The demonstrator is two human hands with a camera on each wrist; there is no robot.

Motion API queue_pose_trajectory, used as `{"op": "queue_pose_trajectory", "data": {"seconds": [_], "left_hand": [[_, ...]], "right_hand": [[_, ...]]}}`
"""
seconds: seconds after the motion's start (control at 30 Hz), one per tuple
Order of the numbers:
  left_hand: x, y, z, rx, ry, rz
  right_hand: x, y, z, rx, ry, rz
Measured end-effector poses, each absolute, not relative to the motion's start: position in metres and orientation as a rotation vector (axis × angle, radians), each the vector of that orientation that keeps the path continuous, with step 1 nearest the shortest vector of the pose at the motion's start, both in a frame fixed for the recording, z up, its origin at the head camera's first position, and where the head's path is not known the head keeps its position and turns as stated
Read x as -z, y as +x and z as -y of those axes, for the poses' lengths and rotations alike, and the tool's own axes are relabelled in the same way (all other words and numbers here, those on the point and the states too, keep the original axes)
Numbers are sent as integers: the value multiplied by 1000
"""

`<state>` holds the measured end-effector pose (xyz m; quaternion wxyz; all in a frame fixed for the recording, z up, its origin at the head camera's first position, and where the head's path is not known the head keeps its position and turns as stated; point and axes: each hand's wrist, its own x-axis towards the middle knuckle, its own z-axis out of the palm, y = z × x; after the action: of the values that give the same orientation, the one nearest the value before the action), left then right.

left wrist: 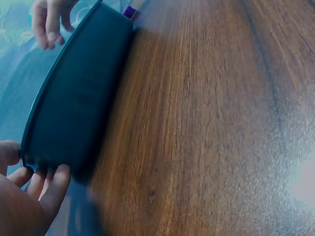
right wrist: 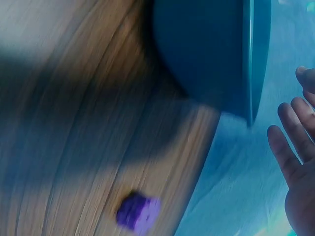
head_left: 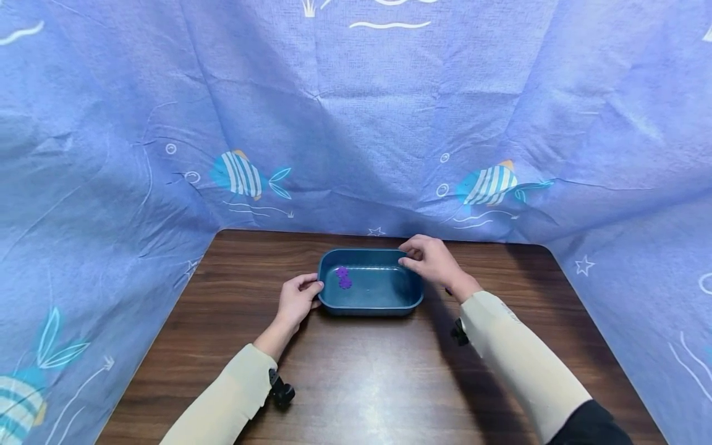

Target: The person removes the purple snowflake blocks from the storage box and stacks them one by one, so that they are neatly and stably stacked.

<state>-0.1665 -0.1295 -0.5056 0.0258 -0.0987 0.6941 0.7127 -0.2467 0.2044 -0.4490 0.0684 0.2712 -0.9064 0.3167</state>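
Note:
A dark teal plastic basin (head_left: 369,309) sits on the table, longer side to side. Inside it, near the left end, lie two purple flower-shaped pieces (head_left: 345,283). My left hand (head_left: 297,300) grips the basin's left end, the thumb at the rim and the fingers against the outer wall (left wrist: 83,88). Above the basin's right end hovers my right hand (head_left: 436,262). In the right wrist view its fingers (right wrist: 285,147) are loosely spread, apart from the rim, with nothing between them. On the table right of the basin is a small purple ridged piece (right wrist: 139,212), mostly hidden by my right wrist in the head view.
The dark wood-grain table (head_left: 356,377) ends just behind the basin. A blue fabric sheet (head_left: 367,123) printed with fish hangs around the back and sides. Small black devices (head_left: 282,389) are strapped at both wrists.

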Motion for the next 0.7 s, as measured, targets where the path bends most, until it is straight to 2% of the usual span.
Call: {"op": "queue_pose_trajectory", "data": {"seconds": [0.37,0.7], "left_hand": [[508,-169,134,-2195,-288,-2122],[510,-168,135,-2181,-302,-2138]], "right_hand": [[470,-251,-150,-925,950,2806],[489,-250,-114,-960,938,2967]]}}
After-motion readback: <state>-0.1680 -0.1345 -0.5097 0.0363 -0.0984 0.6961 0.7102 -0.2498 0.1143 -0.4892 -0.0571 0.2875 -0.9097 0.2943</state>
